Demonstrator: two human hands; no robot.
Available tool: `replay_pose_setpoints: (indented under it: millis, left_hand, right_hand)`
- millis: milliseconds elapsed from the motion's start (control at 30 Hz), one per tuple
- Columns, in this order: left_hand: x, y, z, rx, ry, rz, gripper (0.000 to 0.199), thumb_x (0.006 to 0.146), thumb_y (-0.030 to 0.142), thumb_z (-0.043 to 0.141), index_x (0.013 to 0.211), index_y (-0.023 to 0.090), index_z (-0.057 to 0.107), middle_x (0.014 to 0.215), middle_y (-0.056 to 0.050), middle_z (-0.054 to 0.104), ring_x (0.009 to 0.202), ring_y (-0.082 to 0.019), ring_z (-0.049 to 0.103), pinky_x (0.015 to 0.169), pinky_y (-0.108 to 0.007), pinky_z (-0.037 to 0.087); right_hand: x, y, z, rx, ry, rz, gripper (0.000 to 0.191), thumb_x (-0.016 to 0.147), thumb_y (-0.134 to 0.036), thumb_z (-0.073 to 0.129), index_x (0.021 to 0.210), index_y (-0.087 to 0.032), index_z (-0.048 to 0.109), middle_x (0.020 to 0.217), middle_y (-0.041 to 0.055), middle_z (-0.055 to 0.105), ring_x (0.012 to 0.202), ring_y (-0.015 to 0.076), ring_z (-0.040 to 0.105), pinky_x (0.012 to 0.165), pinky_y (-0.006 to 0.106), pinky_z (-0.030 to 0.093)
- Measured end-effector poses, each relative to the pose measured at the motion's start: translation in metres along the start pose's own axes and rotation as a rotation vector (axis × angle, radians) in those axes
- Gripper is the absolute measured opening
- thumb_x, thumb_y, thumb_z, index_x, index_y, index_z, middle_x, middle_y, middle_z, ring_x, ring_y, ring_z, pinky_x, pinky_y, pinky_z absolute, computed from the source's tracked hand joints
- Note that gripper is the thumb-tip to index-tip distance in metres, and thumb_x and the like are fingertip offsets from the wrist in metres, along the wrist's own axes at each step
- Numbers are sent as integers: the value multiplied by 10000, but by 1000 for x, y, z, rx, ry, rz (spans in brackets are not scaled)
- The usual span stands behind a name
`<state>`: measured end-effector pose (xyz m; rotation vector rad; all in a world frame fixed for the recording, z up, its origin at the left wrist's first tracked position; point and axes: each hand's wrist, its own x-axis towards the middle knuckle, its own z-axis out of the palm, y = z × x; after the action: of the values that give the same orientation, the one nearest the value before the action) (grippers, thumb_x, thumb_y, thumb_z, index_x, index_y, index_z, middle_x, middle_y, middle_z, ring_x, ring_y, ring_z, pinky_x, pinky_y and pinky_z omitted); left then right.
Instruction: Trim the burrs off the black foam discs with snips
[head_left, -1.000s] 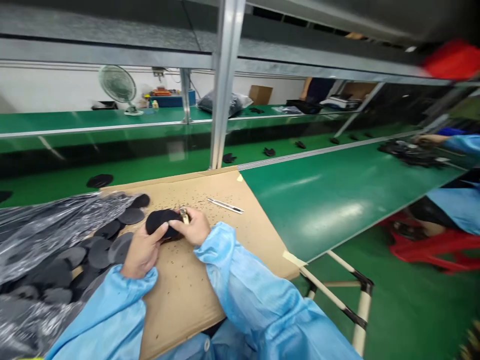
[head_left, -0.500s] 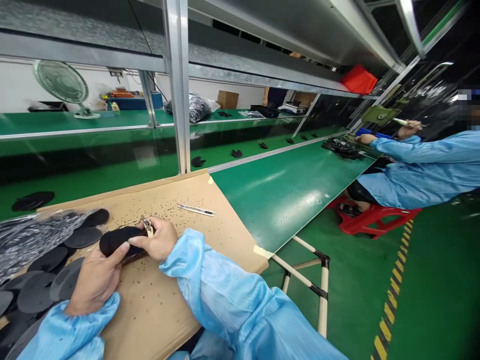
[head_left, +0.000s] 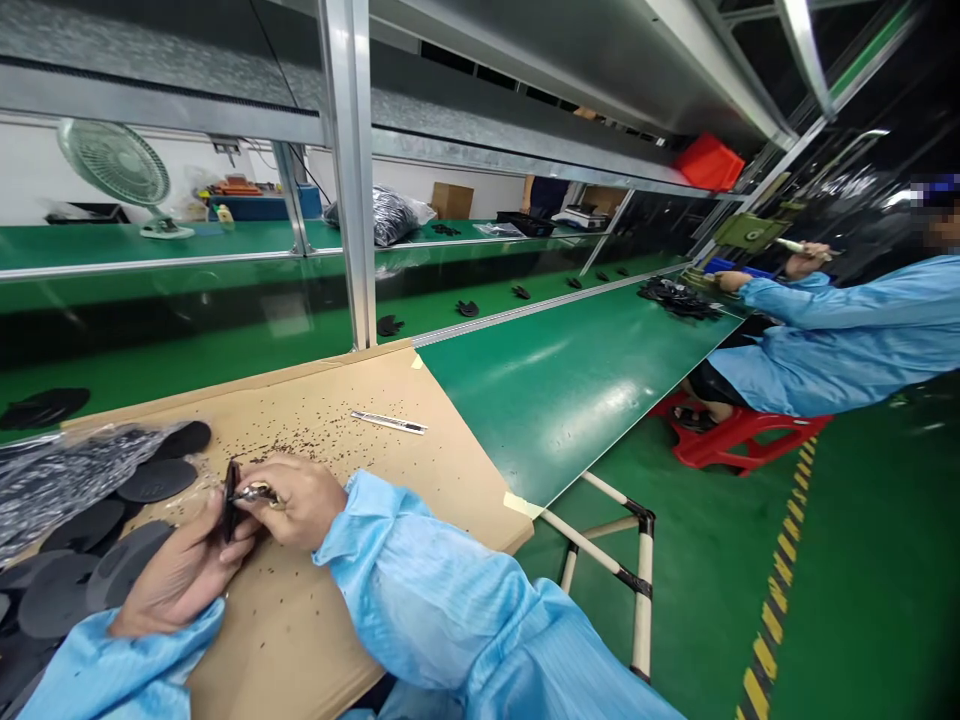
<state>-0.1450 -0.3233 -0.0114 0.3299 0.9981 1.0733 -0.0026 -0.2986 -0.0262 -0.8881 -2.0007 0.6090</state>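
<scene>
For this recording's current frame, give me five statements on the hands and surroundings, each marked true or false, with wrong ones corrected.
1. The left hand holds a black disc nearly edge-on to the camera. True.
2. The right hand grips the slim knife. False: it holds a small metal tool; the slim knife lies on the cardboard.
3. Dark specks are scattered over the cardboard. True.
4. The seated person uses a blue stool. False: the stool is red.
5. A fan stands beyond the cardboard. True.
</scene>
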Motion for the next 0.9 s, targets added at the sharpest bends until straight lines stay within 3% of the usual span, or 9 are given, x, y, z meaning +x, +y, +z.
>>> replay_pose_setpoints:
  millis: [167, 300, 533, 700, 900]
  left_hand:
    - [1, 2, -5, 10, 15, -88, 33, 817, 223, 566, 824, 193, 576, 641, -4, 438, 475, -87, 389, 347, -170, 379]
    - [-1, 0, -5, 75, 27, -62, 31, 818, 216, 557, 805, 188, 561, 648, -6, 436, 482, -94, 388, 358, -188, 394]
    - [-6, 1, 1, -48, 22, -113, 120, 756, 106, 557, 821, 204, 530, 602, 15, 399, 448, -84, 369, 337, -162, 350]
    - [-3, -1, -2, -16, 14, -93, 149, 766, 67, 502, 820, 202, 533, 598, 9, 418, 444, -93, 379, 340, -183, 375]
    - [2, -6, -3, 62, -41, 50, 134, 837, 65, 453, 837, 166, 541, 688, -7, 492, 516, -103, 459, 397, -216, 450]
  right_hand:
    - [1, 2, -1, -107, -86, -66, 98, 886, -202, 551, 965, -197, 609, 1066, 42, 663, 1047, 130, 582, 962, 228, 432]
    - [0, 5, 4, -167, -72, -101, 101, 874, -197, 550, 955, -191, 611, 1045, 47, 669, 1043, 144, 580, 982, 236, 421]
    - [2, 2, 5, -134, -81, -111, 119, 867, -159, 557, 970, -189, 609, 1082, 40, 666, 1077, 127, 575, 1005, 218, 408]
    - [1, 1, -2, -145, -89, -165, 154, 823, -123, 572, 957, -185, 616, 1089, 44, 662, 1069, 132, 573, 1011, 213, 402]
    - [-3, 3, 5, -214, -10, -131, 226, 760, -112, 598, 977, -173, 615, 1076, 70, 660, 1063, 164, 573, 1012, 242, 408]
